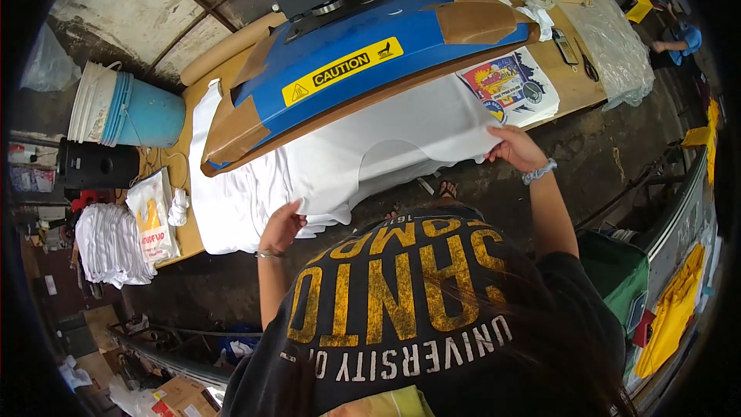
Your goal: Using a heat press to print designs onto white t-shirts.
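A white T-shirt (328, 158) lies spread on the work table, its far part passing under the blue heat press head (340, 93). My left hand (282, 227) pinches the shirt's near edge on the left. On the right, my right hand (515, 148) grips the same edge, so the cloth stretches between my hands and its curved neck-like edge hangs over the table's front. Just beyond my right hand rests a stack of colourful printed sheets (505, 85). More white cloth (239, 185) lies bunched beside my left hand. Whatever is under the press head is hidden.
Blue and white buckets (150, 112) stand at the left, near folded white shirts (112, 243) and a printed plastic bag (153, 216). A phone-like device (564, 47) and scissors (587, 62) lie at the right, beside clear plastic (614, 35). A person (681, 42) is at the far right.
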{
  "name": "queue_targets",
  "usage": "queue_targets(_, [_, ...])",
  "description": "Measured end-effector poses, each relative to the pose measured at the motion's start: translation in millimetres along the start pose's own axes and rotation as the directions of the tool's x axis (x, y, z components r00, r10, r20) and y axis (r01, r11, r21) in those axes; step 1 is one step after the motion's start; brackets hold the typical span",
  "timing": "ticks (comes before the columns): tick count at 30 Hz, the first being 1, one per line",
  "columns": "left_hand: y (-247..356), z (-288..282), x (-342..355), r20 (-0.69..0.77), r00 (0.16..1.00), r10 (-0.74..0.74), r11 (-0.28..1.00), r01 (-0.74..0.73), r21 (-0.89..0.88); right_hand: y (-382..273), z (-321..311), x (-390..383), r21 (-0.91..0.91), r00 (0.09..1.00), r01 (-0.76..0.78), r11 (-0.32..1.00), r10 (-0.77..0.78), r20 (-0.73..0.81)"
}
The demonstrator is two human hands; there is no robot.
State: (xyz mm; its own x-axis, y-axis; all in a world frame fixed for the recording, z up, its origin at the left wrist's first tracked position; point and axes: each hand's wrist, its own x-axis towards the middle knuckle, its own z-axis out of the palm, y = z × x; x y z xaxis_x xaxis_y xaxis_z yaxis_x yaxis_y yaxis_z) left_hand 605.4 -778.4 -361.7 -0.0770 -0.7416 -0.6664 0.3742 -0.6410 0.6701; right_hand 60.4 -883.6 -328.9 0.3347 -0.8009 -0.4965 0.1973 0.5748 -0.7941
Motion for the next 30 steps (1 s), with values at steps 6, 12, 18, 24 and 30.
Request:
queue_targets(6, [105,-5,81,0.299,0.844,0.445,0.893,-0.444,-0.075,-69,-26,110,-0.090,0.938,0.344,0.935,-0.339,0.064])
queue_targets(12, [198,12,207,0.088,0.707,0.702,0.703,-0.666,-0.249,-116,-26,255,-0.320,0.901,0.422,0.848,-0.431,0.046])
queue_targets(18, [210,-1,265,0.021,0.710,0.704,0.696,-0.683,-0.222,-114,-32,315,-0.360,0.897,0.413,0.836,-0.442,0.003])
queue_targets(24, [182,-47,270,-0.021,0.750,0.661,0.730,-0.650,-0.209,-102,-45,343,-0.321,0.907,0.397,0.860,-0.421,-0.006])
queue_targets(30, [140,-71,274,-0.048,0.797,0.602,0.772,-0.596,-0.221,-92,-54,351,-0.278,0.915,0.386,0.880,-0.404,-0.010])
